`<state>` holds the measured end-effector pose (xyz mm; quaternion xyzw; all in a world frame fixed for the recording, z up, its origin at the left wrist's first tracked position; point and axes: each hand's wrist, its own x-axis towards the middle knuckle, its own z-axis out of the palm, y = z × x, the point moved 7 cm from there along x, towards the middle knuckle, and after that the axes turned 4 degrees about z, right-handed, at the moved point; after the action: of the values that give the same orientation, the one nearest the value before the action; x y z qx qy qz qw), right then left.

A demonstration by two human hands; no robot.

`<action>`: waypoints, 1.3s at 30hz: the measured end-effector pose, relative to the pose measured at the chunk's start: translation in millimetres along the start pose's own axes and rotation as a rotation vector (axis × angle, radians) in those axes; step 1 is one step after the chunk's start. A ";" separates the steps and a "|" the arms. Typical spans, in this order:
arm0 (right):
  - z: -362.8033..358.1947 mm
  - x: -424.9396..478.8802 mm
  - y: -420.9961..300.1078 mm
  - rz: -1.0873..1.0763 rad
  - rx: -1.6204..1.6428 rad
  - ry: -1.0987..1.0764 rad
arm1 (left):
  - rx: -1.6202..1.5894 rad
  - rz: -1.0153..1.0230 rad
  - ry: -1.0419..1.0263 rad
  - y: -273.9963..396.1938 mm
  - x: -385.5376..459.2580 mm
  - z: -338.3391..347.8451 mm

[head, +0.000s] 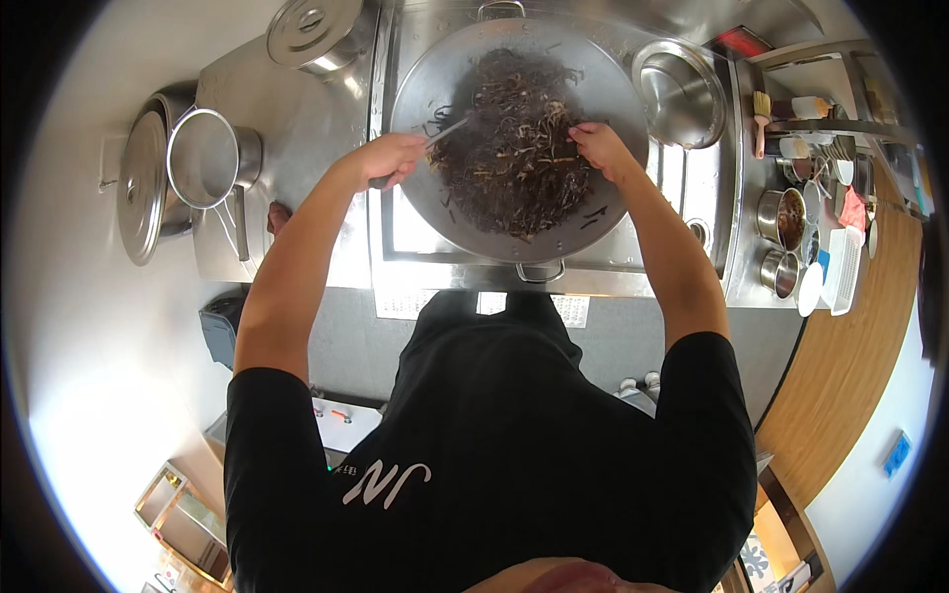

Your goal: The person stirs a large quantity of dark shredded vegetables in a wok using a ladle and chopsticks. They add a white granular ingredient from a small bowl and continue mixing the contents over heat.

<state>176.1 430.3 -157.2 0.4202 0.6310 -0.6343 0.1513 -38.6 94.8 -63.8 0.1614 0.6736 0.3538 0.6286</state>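
Note:
A large round steel pan (623,96) with loop handles holds a heap of dark, stringy food (519,163) with paler strands. My left hand (389,159), over the pan's left rim, grips a thin metal tool (446,133) by its dark handle. The tool's narrow metal part slants over the left edge of the heap; its exact kind is unclear. At the right edge of the heap is my right hand (599,148), thumb and fingertips close together by the strands. Whether something is pinched between them cannot be made out.
Right of the pan sits a round steel pot (680,96). A lidded pot (311,26) stands upper left, a long-handled strainer (204,157) at far left. A brush (761,122), small steel pots (780,274) and a white basket (845,270) lie along the right counter.

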 end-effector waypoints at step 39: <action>30.3 -1.6 52.3 -0.116 -0.308 0.174 | 0.226 0.085 0.022 -40.3 -2.0 31.9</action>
<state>204.5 393.4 -195.8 0.4083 0.7546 -0.4991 0.1218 1.6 74.1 -88.4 0.2557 0.7087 0.3035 0.5833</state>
